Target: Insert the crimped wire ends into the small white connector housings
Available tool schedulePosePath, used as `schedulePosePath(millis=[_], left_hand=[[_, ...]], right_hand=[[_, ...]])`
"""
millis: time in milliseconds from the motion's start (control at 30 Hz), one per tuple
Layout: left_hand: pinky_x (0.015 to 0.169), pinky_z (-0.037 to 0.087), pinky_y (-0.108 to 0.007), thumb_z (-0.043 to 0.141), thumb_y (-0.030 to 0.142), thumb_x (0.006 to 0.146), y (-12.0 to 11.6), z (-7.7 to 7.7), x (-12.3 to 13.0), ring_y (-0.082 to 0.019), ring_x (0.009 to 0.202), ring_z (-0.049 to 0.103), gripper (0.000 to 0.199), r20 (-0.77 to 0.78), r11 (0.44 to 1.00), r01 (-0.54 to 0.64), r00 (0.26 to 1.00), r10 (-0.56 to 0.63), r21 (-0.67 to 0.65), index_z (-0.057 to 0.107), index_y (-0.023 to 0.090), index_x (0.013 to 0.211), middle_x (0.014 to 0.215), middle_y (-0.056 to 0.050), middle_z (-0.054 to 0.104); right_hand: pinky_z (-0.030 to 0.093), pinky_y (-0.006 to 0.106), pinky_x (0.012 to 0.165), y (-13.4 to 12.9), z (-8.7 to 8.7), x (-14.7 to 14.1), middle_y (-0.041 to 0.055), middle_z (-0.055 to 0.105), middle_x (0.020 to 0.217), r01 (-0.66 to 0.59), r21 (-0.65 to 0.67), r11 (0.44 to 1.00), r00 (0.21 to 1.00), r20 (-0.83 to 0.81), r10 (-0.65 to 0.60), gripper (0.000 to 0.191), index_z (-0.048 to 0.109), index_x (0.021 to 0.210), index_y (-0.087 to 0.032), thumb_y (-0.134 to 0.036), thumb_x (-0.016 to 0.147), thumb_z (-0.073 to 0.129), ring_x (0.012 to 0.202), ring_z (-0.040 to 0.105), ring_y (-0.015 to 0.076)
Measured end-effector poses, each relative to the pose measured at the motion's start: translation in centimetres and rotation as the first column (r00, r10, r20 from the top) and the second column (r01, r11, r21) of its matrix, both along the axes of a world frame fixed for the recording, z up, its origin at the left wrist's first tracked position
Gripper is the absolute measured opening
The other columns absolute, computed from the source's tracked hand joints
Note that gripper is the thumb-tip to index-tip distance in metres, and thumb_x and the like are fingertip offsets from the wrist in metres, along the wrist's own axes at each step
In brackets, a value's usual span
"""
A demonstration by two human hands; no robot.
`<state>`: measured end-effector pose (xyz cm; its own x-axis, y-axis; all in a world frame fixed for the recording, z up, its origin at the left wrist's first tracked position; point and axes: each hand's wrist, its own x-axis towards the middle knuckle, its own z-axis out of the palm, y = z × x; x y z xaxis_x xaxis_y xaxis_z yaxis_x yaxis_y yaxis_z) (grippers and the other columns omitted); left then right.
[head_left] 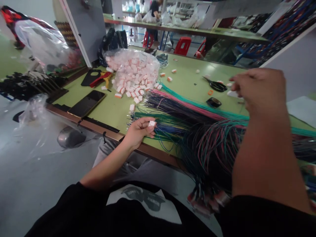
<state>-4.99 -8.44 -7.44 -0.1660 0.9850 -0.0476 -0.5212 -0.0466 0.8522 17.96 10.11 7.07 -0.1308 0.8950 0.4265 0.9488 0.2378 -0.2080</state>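
Note:
My left hand (138, 132) pinches a small white connector housing (152, 123) between thumb and fingers at the table's front edge. Thin blue wires (161, 141) run from beside the housing into the large bundle. Raised over the right side of the table, my right hand (263, 86) has its fingers curled together; whatever they hold, if anything, does not show. Below and behind the left hand lie green and blue wires (170, 126) with bare metal terminals at their left ends. Pink wires (187, 103) and dark wires (170, 105) stretch across the middle.
A clear bag (134, 64) spills white and orange housings onto the green table (113, 113). Left of it lie a phone (86, 103), red-and-yellow pliers (101, 79) and a black case (91, 77). Black scissors (217, 85) and black tape (213, 102) are near my right hand.

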Motion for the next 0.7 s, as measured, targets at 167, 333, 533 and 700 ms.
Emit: schedulePosePath(millis=[167,333,533,700], left_hand=[[0.051,0.051,-0.020,0.080,0.019,0.068,0.0,0.2,0.0,-0.007,0.053,0.060,0.029,0.013,0.999,-0.019,1.000,0.019,-0.029,0.067,0.015,0.094,0.073,0.001,0.070],[0.051,0.052,-0.019,0.080,0.018,0.068,0.1,0.4,-0.1,-0.007,0.052,0.060,0.029,0.031,1.000,0.011,0.999,-0.010,-0.028,0.066,0.015,0.093,0.069,0.002,0.068],[0.051,0.051,-0.019,0.080,0.017,0.067,0.0,0.5,-0.2,-0.007,0.051,0.060,0.030,0.054,1.000,0.009,0.998,-0.008,-0.020,0.065,0.015,0.093,0.069,0.002,0.068],[0.049,0.051,-0.018,0.079,0.014,0.068,0.0,0.8,-0.1,-0.006,0.050,0.060,0.027,0.057,0.999,-0.003,0.998,0.005,-0.040,0.066,0.015,0.091,0.069,0.003,0.069]], right_hand=[[0.042,0.027,0.060,-6.9,-0.9,-5.2,0.0032,0.067,0.069,-0.611,-0.346,0.712,0.789,-0.334,0.515,0.020,0.071,0.086,-0.018,-0.032,0.079,0.059,0.058,0.055,0.0108],[0.041,0.026,0.062,-9.5,-5.0,-8.1,-0.0007,0.068,0.070,-0.798,-0.340,0.498,0.600,-0.360,0.715,0.018,0.070,0.083,-0.022,-0.032,0.078,0.057,0.063,0.057,0.0120],[0.040,0.025,0.060,-9.2,-6.7,-7.8,-0.0007,0.066,0.067,-0.774,-0.315,0.549,0.633,-0.402,0.662,0.012,0.065,0.080,-0.021,-0.030,0.076,0.057,0.061,0.057,0.0121],[0.038,0.025,0.060,-9.5,-6.8,-7.9,-0.0018,0.063,0.065,-0.785,-0.267,0.559,0.619,-0.366,0.695,0.010,0.064,0.069,-0.021,-0.024,0.075,0.056,0.059,0.053,0.0108]])
